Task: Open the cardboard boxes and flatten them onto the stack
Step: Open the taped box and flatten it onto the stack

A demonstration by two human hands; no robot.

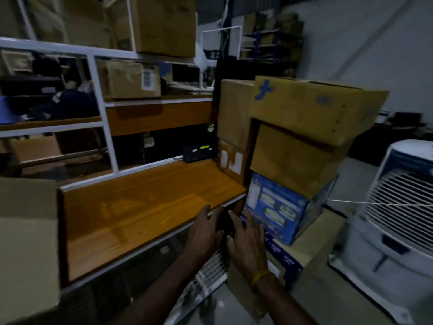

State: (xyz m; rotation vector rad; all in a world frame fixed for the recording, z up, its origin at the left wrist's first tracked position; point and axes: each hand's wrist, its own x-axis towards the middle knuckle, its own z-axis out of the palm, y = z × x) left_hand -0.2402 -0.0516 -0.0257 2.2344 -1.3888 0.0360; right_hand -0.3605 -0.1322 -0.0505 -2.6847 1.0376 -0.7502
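Both hands, left hand and right hand, are hovering together near the bench, maybe holding something dark, can't tell. The boxes on the right are looking untouched, so basically everything's left.

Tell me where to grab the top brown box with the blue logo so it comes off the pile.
Probably take the top brown box by its two short ends, from the front. It overhangs the brown box below, leaving its lower edges exposed for fingers. Both hands are low now, near the blue printed box.

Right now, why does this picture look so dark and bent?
Head view: dim light, with only the wooden shelf catching a glow; the wide lens bows the white shelf frame; motion blur smears both hands, left hand and right hand, and the box stack.
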